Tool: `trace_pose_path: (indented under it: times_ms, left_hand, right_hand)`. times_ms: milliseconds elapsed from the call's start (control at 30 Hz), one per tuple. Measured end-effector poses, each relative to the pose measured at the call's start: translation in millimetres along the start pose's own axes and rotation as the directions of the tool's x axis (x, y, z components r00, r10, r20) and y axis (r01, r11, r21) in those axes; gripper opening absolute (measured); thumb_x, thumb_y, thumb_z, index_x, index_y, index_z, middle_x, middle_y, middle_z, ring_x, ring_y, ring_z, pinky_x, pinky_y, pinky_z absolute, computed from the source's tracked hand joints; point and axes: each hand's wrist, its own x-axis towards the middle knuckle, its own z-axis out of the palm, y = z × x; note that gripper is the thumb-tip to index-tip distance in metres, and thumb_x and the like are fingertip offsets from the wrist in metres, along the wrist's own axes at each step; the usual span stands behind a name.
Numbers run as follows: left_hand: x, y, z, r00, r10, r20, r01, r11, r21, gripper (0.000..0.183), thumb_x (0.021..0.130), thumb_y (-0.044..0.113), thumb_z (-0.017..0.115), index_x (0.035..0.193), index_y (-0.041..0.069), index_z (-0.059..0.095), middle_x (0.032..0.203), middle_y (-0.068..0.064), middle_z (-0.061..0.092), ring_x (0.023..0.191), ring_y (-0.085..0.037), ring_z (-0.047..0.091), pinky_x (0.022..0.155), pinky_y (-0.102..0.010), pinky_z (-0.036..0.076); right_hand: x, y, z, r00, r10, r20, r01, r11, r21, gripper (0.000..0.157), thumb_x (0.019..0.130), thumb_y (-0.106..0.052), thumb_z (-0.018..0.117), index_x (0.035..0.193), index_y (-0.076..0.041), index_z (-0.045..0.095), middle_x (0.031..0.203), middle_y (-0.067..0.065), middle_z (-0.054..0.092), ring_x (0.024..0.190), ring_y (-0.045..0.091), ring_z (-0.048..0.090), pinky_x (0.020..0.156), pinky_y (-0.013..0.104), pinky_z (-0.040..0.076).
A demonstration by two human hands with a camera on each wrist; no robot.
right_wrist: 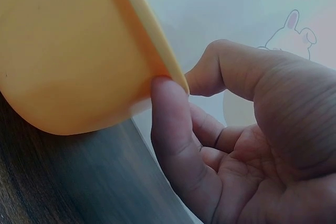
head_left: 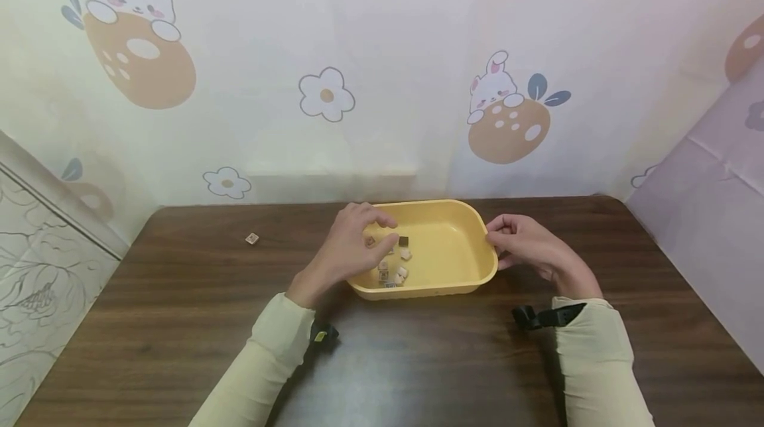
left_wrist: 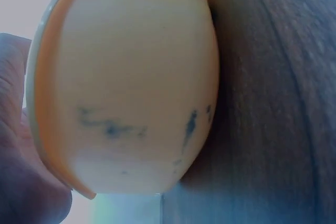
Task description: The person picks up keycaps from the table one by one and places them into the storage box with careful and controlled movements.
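Note:
A yellow plastic tray [head_left: 444,258] stands on the table, several small beige tiles [head_left: 384,275] and one dark tile [head_left: 404,241] lying in its left half. Over the tray's left end is my left hand [head_left: 351,241], its thumb and fingers bent with a gap between them; nothing shows in that gap. Part of the left end is hidden behind this hand. In the left wrist view the tray's outer wall [left_wrist: 131,66] has dark smudges. My right hand [head_left: 528,241] pinches the rim at the right end, thumb and forefinger on either side of the wall, as the right wrist view shows.
One small square tile [head_left: 252,239] lies apart on the left of the dark wood table [head_left: 179,321]. Behind the table's back edge hangs a pale cloth [head_left: 400,82] printed with rabbits and flowers. A patterned panel [head_left: 36,294] borders the left side.

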Motion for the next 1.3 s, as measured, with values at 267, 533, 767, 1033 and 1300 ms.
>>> trace_pose_path:
  times_ms: [267,533,767,1033,1300]
  left_hand:
    - [-2.3,2.3,-7.8,1.000,0.017,-0.023,-0.016,0.999,0.044,0.025,0.095,0.026,0.074,0.113,0.010,0.078,0.113,-0.009,0.075,0.115,-0.032,0.060,0.108,-0.052,0.043]
    - [-13.7,-4.3,-22.1,0.998,-0.053,-0.040,0.055,0.997,0.056,0.031,0.095,0.028,0.074,0.121,0.012,0.076,0.118,-0.008,0.075,0.119,-0.027,0.061,0.110,-0.050,0.045]
    - [-20.8,-10.7,-36.1,0.996,-0.027,-0.085,0.035,0.996,0.085,0.035,0.096,0.030,0.075,0.125,0.011,0.073,0.122,-0.007,0.074,0.123,-0.028,0.061,0.112,-0.052,0.046]
    - [-25.7,-20.7,-45.7,0.993,-0.051,-0.111,0.061,0.994,0.090,0.034,0.096,0.031,0.076,0.123,0.009,0.072,0.122,-0.008,0.074,0.125,-0.029,0.061,0.115,-0.053,0.044]
    - [-36.2,-35.8,-56.7,0.988,-0.089,-0.130,0.101,0.991,0.089,0.035,0.095,0.028,0.077,0.124,0.010,0.072,0.127,-0.007,0.073,0.130,-0.030,0.058,0.116,-0.055,0.043]
  right_hand:
    - [1.6,3.4,0.3,1.000,-0.010,0.001,0.010,1.000,0.008,0.042,0.104,-0.017,0.062,0.133,0.012,0.052,0.093,0.005,0.070,0.079,0.013,0.070,0.072,0.031,0.066]
    - [-0.3,3.6,-1.0,1.000,-0.016,0.006,0.016,1.000,-0.013,0.041,0.105,-0.019,0.061,0.133,0.011,0.054,0.094,0.006,0.070,0.082,0.014,0.068,0.072,0.031,0.066]
    - [-2.3,3.2,-1.4,1.000,-0.023,0.006,0.023,1.000,-0.006,0.040,0.106,-0.018,0.060,0.132,0.011,0.054,0.096,0.007,0.070,0.082,0.015,0.069,0.073,0.032,0.066]
    - [-1.8,2.7,2.1,1.000,-0.016,0.002,0.016,1.000,-0.002,0.040,0.105,-0.018,0.060,0.132,0.011,0.055,0.094,0.006,0.071,0.081,0.015,0.069,0.073,0.032,0.066]
    - [-1.8,1.6,0.0,1.000,-0.013,-0.004,0.013,1.000,-0.011,0.040,0.105,-0.017,0.060,0.132,0.011,0.054,0.094,0.006,0.071,0.081,0.014,0.069,0.072,0.031,0.065]
